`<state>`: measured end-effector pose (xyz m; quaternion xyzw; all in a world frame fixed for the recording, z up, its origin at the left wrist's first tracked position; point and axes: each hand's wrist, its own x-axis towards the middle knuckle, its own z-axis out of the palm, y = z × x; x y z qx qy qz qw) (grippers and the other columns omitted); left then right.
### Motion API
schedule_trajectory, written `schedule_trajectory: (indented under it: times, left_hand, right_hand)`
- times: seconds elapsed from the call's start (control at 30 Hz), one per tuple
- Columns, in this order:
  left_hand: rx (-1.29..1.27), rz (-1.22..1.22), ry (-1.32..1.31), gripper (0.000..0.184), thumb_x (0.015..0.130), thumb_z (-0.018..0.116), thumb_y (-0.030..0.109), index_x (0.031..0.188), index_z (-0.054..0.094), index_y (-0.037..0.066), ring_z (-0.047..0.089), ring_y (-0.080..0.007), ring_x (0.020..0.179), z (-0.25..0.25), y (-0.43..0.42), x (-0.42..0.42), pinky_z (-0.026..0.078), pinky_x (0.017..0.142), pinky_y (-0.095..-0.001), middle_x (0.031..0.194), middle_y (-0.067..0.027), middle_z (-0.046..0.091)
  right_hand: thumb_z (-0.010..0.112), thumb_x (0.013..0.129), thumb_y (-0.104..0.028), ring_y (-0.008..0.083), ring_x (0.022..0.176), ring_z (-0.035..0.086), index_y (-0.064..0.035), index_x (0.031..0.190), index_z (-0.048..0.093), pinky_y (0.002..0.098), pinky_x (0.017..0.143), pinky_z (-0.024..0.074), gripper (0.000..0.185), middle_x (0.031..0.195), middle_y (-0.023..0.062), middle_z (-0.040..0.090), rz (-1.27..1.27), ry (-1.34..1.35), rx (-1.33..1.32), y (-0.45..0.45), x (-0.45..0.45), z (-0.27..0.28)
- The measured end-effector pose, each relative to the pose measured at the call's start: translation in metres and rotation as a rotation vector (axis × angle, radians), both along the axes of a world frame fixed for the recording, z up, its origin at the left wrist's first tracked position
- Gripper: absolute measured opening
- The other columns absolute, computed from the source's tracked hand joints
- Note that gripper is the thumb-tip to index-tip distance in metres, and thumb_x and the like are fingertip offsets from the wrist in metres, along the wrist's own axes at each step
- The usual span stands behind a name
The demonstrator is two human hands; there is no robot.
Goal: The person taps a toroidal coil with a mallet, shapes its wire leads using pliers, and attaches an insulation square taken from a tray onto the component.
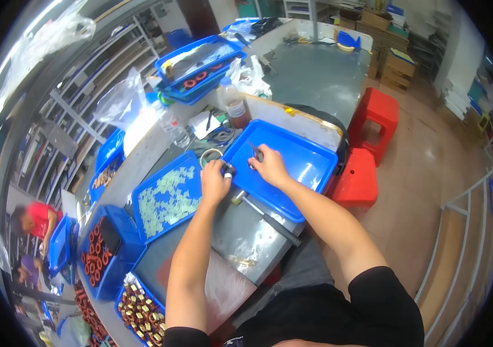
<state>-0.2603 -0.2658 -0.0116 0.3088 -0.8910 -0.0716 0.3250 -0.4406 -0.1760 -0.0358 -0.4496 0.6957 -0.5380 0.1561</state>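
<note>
1. A small dark part is pinched by the fingers of the left hand; it is held near the left edge of the large blue tray.
2. A slim dark tool is gripped in the curled fingers of the right hand, above that tray; its type cannot be told.
3. Pale green pieces are spread leftward in a second tray; a hammer is laid on the bench.

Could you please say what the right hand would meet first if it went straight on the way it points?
The right hand would probably meet the rim of the blue tray below, with grey cloth beyond; the hand's height is unclear, so it might pass over.
</note>
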Motion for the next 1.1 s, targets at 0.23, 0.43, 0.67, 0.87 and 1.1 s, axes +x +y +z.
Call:
schedule_trajectory:
  times: [0.23,0.43,0.67,0.87,1.1]
  left_hand:
    - [0.164,0.083,0.029,0.027,0.081,0.068,0.006,0.108,0.064,0.004,0.059,-0.0368,0.105,-0.014,-0.007,0.016,0.045,0.090,-0.0465,0.111,-0.0143,0.065]
    - [0.278,0.108,-0.036,0.043,0.070,0.066,-0.002,0.113,0.062,0.003,0.055,-0.0396,0.115,0.006,0.004,0.015,0.043,0.100,-0.0496,0.124,-0.0186,0.061]
    - [0.220,0.150,0.067,0.052,0.068,0.061,-0.007,0.118,0.061,0.007,0.049,-0.0406,0.126,0.028,0.078,0.097,0.041,0.107,-0.0462,0.138,-0.0203,0.052]
    - [0.298,0.149,0.162,0.042,0.071,0.064,-0.004,0.112,0.058,0.000,0.050,-0.0403,0.125,0.029,0.202,0.154,0.044,0.104,-0.0450,0.132,-0.0206,0.052]
    - [0.348,0.390,0.343,0.033,0.078,0.065,-0.003,0.110,0.060,-0.002,0.053,-0.0384,0.119,0.029,0.310,0.212,0.045,0.100,-0.0424,0.128,-0.0173,0.055]
  right_hand:
    - [0.077,0.084,-0.024,0.0376,0.088,0.069,0.0010,0.097,0.063,0.0440,0.075,0.0527,0.031,0.090,0.0216,0.070,0.062,-0.066,0.025,-0.047,0.027,0.011]
    - [0.073,0.088,-0.029,0.0366,0.093,0.068,0.0025,0.102,0.066,0.0423,0.080,0.0518,0.035,0.098,0.0229,0.070,0.082,-0.073,0.087,-0.055,0.031,0.014]
    - [0.073,0.090,-0.034,0.0294,0.096,0.068,0.0061,0.110,0.067,0.0396,0.085,0.0513,0.045,0.104,0.0212,0.072,0.091,-0.189,-0.035,-0.060,0.021,-0.002]
    - [0.066,0.096,-0.035,0.0166,0.089,0.067,-0.0019,0.107,0.067,0.0312,0.075,0.0521,0.034,0.102,0.0097,0.072,0.125,-0.234,0.036,-0.087,-0.015,-0.041]
    - [0.068,0.095,-0.038,0.0136,0.084,0.065,-0.0022,0.103,0.069,0.0279,0.069,0.0498,0.036,0.095,0.0057,0.071,0.184,-0.321,0.006,-0.082,-0.037,-0.024]
